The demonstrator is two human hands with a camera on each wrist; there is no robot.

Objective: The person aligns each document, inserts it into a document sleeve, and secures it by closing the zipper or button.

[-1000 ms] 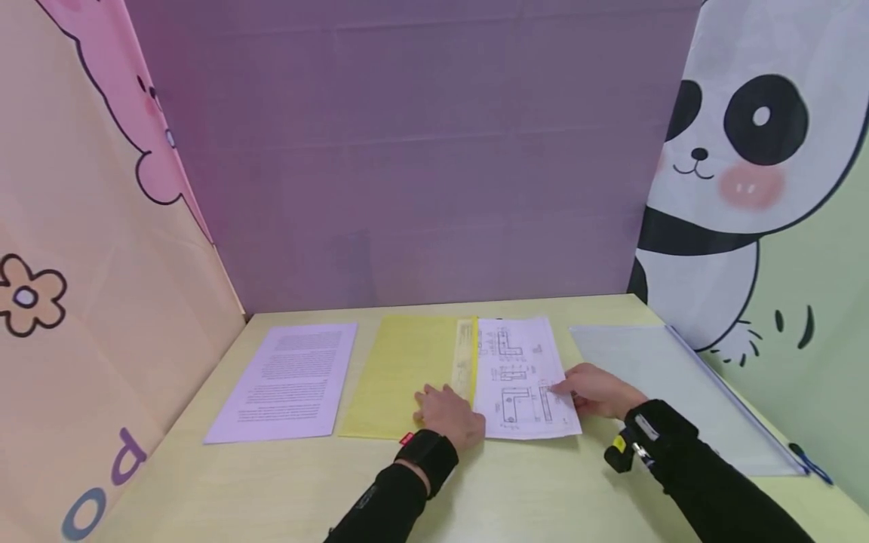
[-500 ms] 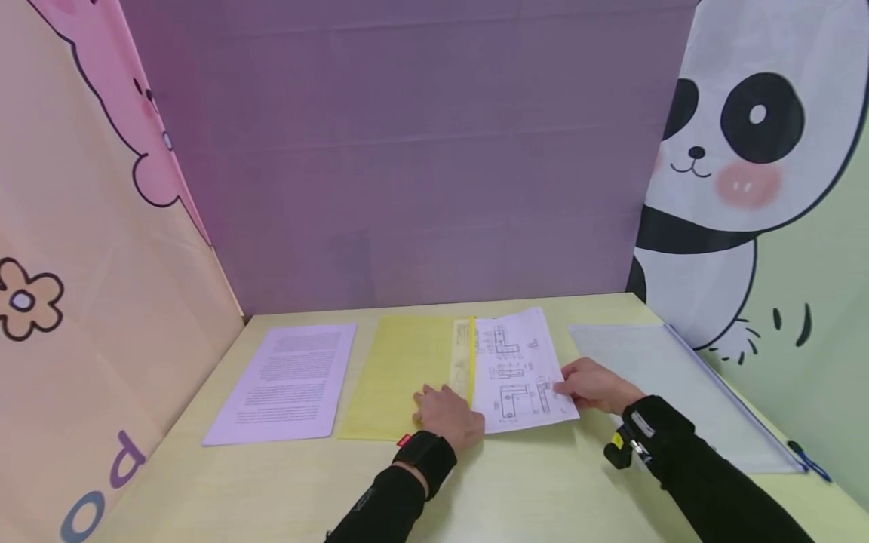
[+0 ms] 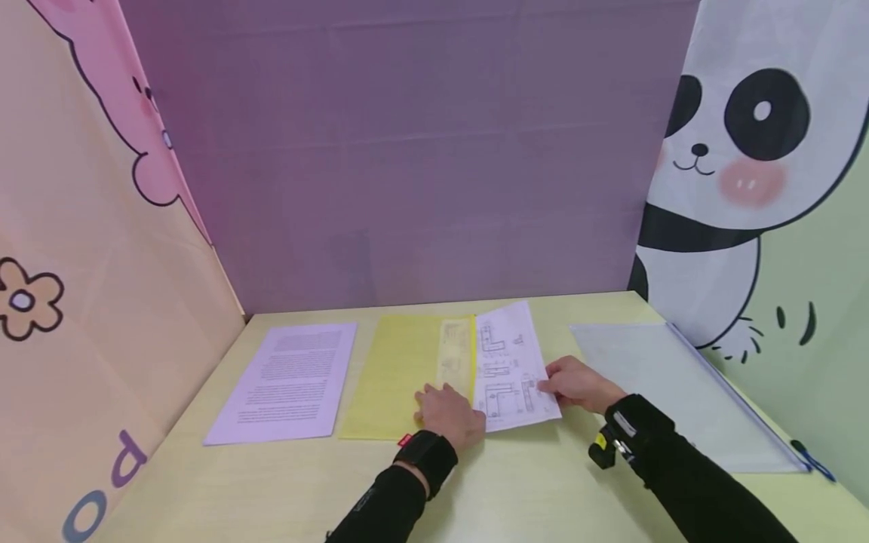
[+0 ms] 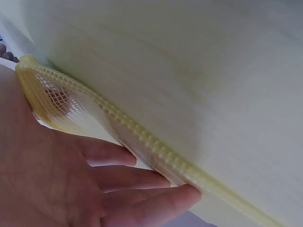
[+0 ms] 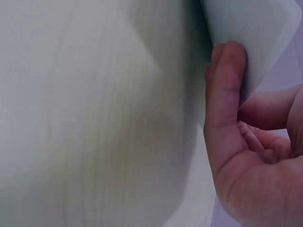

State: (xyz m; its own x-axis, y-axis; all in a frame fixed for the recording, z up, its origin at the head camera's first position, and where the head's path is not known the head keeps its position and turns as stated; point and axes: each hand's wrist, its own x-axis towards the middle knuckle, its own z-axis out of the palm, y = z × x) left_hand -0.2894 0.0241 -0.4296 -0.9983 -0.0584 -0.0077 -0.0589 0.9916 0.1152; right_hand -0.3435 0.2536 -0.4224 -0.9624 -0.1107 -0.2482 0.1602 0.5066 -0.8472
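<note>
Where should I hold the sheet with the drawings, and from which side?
Probably best by the right edge of the sheet, near its lower corner, coming from the right: that edge sticks out of the yellow pouch, which covers the left part. The right hand pinches it there.

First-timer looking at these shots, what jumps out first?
Likely the big cartoon panda on the right-hand wall, with its black eye patches. Next, the yellow pouch near the middle of the table. Then the drawing sheet at the pouch's right side, its left part showing through the yellow, its right edge pinched in the right hand.
</note>
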